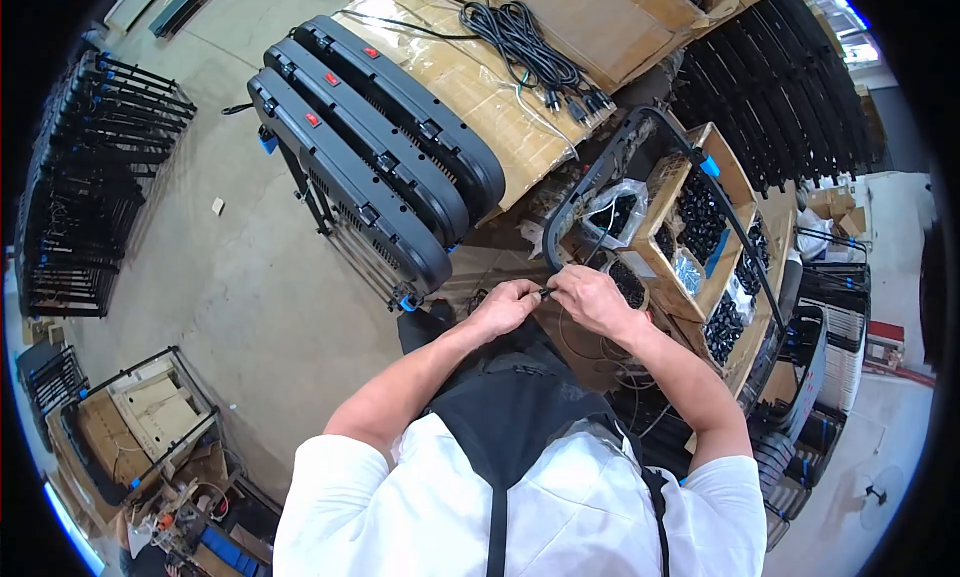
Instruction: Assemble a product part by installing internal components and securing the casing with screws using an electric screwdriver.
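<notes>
Both of my hands meet in front of my apron, fingertips close together. Between them is a small black part [545, 293], thin and mostly hidden by the fingers; its kind cannot be made out. My left hand [507, 307] pinches one end of it. At the other end, my right hand [592, 299] closes on it with thumb and fingers. A thin dark cord rises near the right hand toward a clear plastic bag [617, 209] of black parts. Just right of the hands stands a wooden compartment box [687, 302] filled with small black pieces and screws.
Three long black housings [365, 162] with red switches stand side by side at the upper left. Coiled black power cords [525, 47] lie on a cardboard-covered surface [425, 27]. A black tubular frame [575, 202] leans around the box. Stacked black frames [85, 187] stand far left.
</notes>
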`<state>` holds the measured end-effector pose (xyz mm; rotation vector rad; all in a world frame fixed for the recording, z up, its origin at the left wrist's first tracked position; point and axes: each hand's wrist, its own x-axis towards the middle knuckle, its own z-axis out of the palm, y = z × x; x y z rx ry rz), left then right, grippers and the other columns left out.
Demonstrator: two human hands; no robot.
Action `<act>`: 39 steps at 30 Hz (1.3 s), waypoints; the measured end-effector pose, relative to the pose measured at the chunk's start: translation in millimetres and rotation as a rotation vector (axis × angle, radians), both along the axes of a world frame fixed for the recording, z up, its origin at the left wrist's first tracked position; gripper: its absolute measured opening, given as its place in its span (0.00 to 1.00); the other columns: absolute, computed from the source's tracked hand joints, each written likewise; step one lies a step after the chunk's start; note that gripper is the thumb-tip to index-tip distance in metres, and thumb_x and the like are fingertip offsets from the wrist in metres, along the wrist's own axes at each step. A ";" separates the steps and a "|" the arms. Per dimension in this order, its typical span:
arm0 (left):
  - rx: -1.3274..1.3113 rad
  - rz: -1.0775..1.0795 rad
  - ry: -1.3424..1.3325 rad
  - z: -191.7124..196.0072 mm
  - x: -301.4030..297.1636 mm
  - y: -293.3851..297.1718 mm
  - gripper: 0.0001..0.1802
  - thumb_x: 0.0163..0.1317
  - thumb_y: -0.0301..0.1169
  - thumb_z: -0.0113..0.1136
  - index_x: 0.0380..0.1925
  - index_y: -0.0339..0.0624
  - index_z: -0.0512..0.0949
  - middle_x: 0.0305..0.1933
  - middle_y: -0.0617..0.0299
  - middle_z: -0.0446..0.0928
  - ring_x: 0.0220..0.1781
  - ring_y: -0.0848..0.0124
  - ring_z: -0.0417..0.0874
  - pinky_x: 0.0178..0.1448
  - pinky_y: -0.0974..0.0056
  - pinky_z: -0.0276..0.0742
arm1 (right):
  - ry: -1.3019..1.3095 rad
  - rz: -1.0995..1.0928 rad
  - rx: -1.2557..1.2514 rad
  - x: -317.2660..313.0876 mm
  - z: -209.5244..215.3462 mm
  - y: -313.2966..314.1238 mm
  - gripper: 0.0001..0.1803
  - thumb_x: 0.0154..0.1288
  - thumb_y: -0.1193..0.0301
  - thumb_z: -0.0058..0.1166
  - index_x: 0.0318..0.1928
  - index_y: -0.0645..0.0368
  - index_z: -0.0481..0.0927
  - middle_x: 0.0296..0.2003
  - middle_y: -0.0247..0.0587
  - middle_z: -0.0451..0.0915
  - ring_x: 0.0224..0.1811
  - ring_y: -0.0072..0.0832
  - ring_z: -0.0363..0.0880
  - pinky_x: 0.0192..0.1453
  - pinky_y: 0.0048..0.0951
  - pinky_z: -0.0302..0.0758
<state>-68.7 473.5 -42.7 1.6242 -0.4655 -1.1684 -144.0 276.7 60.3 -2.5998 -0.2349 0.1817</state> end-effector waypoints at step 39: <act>0.150 -0.087 0.153 6.9 3.0 -14.4 0.20 0.77 0.39 0.59 0.53 0.32 0.86 0.41 0.59 0.86 0.40 0.72 0.83 0.48 0.65 0.80 | 0.501 -1.052 0.057 -97.9 -141.5 14.2 0.56 0.69 0.47 0.62 0.82 0.68 0.49 0.58 0.74 0.81 0.61 0.65 0.82 0.66 0.57 0.79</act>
